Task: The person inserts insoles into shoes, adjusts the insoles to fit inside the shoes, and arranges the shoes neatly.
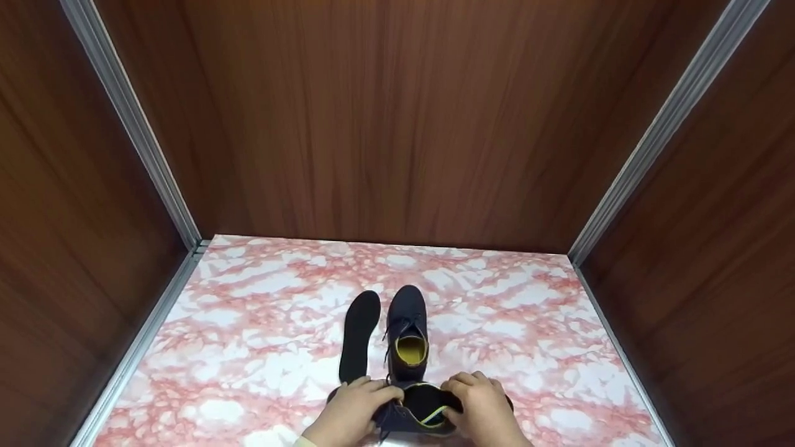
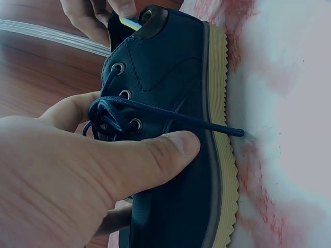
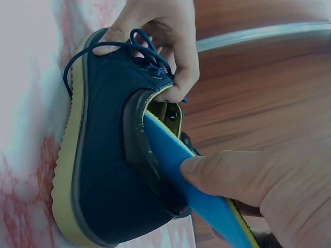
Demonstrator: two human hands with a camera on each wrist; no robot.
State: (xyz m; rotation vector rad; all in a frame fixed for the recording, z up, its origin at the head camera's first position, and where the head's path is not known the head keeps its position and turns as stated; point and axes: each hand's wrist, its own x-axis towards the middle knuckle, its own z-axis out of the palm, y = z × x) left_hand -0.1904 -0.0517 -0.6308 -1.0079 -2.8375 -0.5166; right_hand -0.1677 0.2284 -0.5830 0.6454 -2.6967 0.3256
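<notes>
A dark navy lace-up shoe (image 2: 170,77) with a cream ridged sole lies crosswise near me, its toe to the left. My left hand (image 1: 354,406) grips it over the laced front, thumb on its side in the left wrist view. Between the thumb and fingers of my right hand (image 3: 227,175) is an insole (image 3: 170,150), blue underneath with a yellow edge. Its front part sits inside the shoe's opening, while the heel part sticks out. How deep the front reaches is hidden by the shoe upper.
Beyond my hands stands a matching shoe (image 1: 407,307) with a yellow lining, toe pointing away. Left of it lies a black insole (image 1: 360,335). Red-and-white marbled surface (image 1: 515,323) spreads around them, enclosed by brown wood-grain panels (image 1: 385,124) with metal corner strips.
</notes>
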